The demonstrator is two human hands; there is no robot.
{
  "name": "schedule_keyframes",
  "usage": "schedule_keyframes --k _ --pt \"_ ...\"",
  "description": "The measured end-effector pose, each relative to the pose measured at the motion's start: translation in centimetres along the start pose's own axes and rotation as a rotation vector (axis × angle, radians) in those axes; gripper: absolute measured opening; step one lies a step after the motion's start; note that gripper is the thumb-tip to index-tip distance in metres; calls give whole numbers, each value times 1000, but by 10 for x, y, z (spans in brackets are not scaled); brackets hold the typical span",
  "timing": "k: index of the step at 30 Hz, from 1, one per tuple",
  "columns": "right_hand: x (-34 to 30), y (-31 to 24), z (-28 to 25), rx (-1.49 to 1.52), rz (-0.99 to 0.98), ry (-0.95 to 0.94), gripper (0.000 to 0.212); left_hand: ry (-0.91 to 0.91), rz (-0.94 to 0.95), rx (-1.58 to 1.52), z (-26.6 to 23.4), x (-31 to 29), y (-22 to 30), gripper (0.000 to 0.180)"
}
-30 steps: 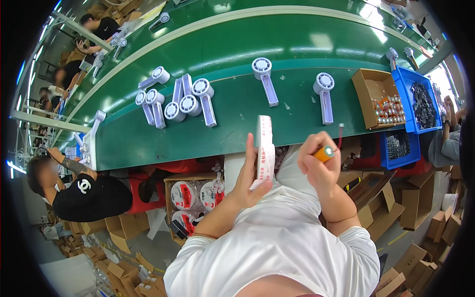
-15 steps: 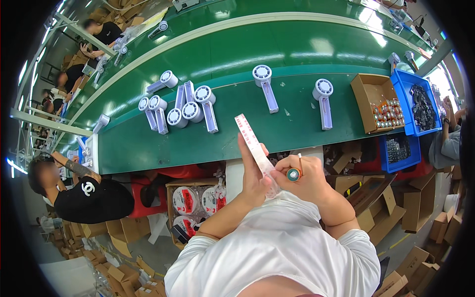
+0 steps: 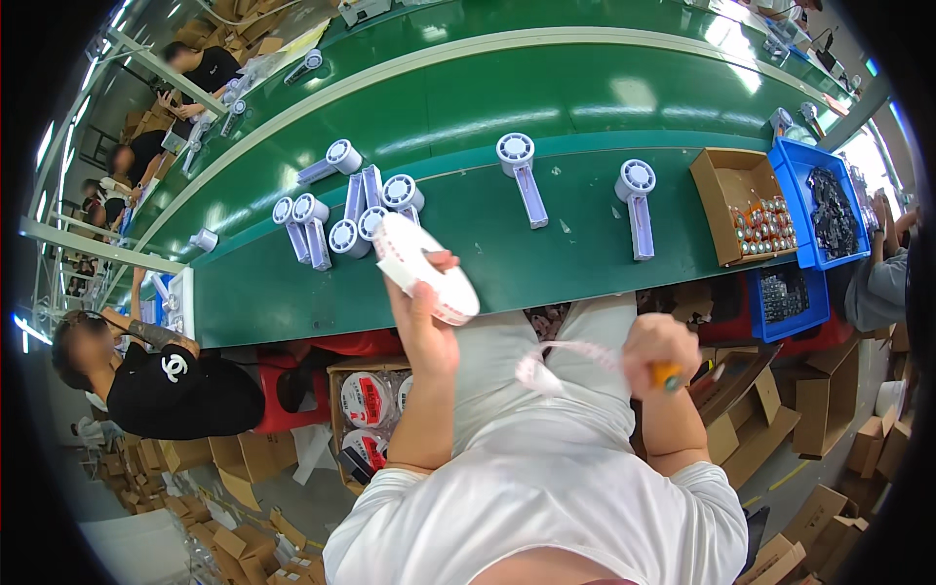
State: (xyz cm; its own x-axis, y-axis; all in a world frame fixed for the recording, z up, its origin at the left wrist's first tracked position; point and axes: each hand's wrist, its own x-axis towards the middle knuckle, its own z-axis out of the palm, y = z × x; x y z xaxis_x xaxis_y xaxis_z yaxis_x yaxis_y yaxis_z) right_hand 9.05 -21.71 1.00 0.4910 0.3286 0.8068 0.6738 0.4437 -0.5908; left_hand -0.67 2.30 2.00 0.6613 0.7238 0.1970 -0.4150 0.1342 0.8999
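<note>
My left hand [image 3: 425, 330] grips a white tape roll [image 3: 454, 292] with red print, its fingers through the ring and the thumb over its face. It is held over the bench's near edge. Farther right, my right hand [image 3: 661, 346] is closed round an orange cylindrical battery [image 3: 666, 375], blurred by motion. A loose pale strip of tape [image 3: 542, 370] trails leftward from that hand and curls above my lap. Whether the strip joins the roll, I cannot tell. Several lilac handheld fans [image 3: 515, 148] with open handles lie on the green bench beyond my hands.
On the right of the bench [image 3: 468, 234] stand a cardboard box [image 3: 720, 210] of orange batteries and blue bins [image 3: 795, 244] with dark parts. Below, a carton [image 3: 337, 414] holds more tape rolls. A co-worker in black [image 3: 185, 385] sits at left; another person's arm shows at right.
My hands have moved apart. The tape roll went left and tilted to show its face; my right hand moved right with the battery, a strip of tape now stretching out from it.
</note>
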Motion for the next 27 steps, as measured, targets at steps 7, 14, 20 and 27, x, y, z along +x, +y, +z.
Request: schedule_keyframes --k 7,14,20,27 --pt "13 7 -16 -397 910 -75 34 -197 -9 226 1 -11 -2 89" --pt "19 9 -16 -423 942 -138 30 -357 -23 350 16 -18 -16 88" --pt "31 4 -12 -605 1093 -299 21 -389 -36 413 24 -21 -14 90" --pt "39 -18 9 198 1072 37 29 -383 190 784 26 -22 -28 100"
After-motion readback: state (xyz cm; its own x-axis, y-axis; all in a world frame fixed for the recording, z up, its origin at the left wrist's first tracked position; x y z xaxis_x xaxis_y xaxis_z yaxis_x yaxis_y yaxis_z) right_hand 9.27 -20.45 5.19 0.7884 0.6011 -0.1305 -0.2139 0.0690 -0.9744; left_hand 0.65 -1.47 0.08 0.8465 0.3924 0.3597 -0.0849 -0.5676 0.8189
